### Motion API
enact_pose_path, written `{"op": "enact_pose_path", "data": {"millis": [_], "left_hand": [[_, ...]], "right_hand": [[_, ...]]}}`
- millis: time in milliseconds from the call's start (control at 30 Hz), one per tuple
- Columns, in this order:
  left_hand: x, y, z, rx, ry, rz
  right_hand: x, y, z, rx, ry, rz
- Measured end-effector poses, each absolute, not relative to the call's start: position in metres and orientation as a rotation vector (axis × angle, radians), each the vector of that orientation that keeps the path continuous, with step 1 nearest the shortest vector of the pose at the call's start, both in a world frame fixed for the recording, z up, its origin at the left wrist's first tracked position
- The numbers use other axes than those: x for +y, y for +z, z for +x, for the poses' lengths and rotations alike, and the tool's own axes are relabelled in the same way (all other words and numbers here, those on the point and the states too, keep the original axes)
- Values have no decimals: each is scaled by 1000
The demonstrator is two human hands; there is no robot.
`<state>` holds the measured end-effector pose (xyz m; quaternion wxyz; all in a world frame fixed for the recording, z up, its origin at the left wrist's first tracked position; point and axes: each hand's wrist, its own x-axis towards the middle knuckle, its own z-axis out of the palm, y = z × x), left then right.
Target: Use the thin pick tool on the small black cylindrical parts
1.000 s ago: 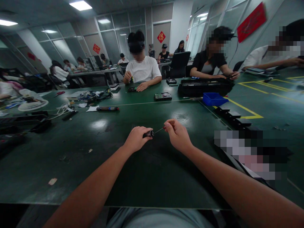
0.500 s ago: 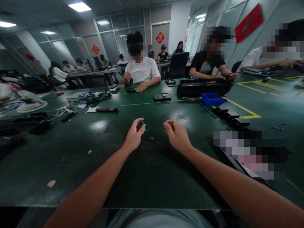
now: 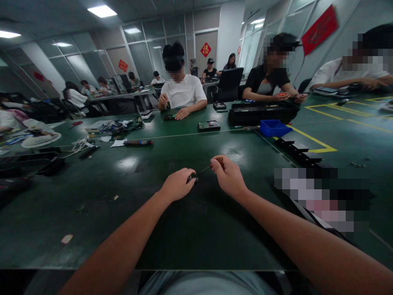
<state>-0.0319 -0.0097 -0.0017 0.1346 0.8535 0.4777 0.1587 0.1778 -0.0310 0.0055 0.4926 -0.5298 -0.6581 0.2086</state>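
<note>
My left hand [image 3: 178,184] is low over the green table [image 3: 172,229], its fingers closed around a small dark cylinder [image 3: 191,177] that they mostly cover. Right at its fingertips lies a small round metal part [image 3: 197,179], partly hidden; whether the two touch, I cannot tell. A thin screwdriver [image 3: 205,168] is gripped in my right hand [image 3: 229,175]. Its slim shaft points left and down towards the round part, and the fingers hide much of the reddish-brown handle.
Beyond my hands lie a pen-like tool [image 3: 138,143], an opened hard drive [image 3: 209,125], a blue bin [image 3: 274,128] and a long black casing [image 3: 260,114]. Black trays [image 3: 299,152] stand to the right. Cables and parts [image 3: 113,126] crowd the left. Several people sit around the table.
My left hand has turned over and come down to the right with the dark cylinder, reaching the small round part. My right hand stays in place with the screwdriver.
</note>
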Motion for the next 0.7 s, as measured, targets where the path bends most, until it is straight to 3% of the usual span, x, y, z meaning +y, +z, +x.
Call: {"op": "enact_pose_path", "data": {"millis": [267,500,700], "left_hand": [[-11,1,-29,1445,346,2498],[4,7,-45,1433,900,2120],[18,27,-65,1175,1326,1369]], "right_hand": [[-32,7,178,-1608,507,-1296],[-31,8,178,-1617,505,-1290],[-31,6,178,-1616,516,-1288]]}}
